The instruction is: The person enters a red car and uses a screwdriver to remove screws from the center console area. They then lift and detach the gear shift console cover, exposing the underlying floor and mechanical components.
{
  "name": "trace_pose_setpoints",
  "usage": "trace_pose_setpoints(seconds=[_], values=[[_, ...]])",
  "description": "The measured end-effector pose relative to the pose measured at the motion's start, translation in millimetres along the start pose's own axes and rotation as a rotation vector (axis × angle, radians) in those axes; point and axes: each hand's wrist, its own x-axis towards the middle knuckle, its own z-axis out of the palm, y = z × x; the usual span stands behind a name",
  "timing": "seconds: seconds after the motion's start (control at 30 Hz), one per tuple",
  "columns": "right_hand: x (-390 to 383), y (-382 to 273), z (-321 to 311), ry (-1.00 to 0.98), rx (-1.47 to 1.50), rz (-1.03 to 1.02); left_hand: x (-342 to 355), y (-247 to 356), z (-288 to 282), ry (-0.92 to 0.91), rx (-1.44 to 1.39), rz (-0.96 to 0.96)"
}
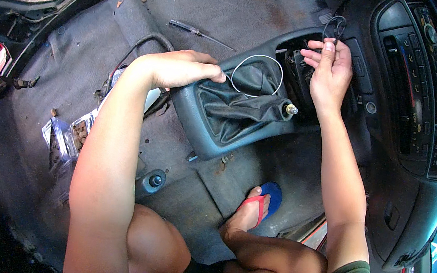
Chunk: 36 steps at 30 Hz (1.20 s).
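A dark grey center console trim lies tilted on the car floor, with a black leather gear-shift boot in its opening. A bare threaded lever tip pokes out of the boot's end. Around part of the boot stands a thin white ring. My left hand grips the trim's rear left edge, its thumb near the boot. Over the console's front opening, my right hand pinches a looped black wire between thumb and forefinger; its other fingers are partly stretched.
A screwdriver lies on the worn grey carpet beyond the console. Plastic bags with small parts lie at the left. The dashboard bounds the right side. My foot in a blue flip-flop rests near the console.
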Motion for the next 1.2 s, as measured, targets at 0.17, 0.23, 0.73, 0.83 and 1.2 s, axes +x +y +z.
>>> trace_pose_setpoints(seconds=[0.17,0.23,0.73,0.83,1.2], values=[[10,-44,-8,-0.046,0.036,-0.063,-2,1,-1,0.013,0.010,-0.021],[12,-55,-12,-0.105,0.027,-0.035,0,0,-2,0.003,0.017,-0.014],[5,-23,-24,-0.309,-0.813,-0.055,7,-9,3,-0.023,0.019,-0.008],[10,8,-28,-0.156,-0.879,0.009,7,-5,3,-0.036,0.024,-0.009],[25,40,-19,0.011,-0.175,0.157,7,-7,4,-0.018,0.055,0.007]])
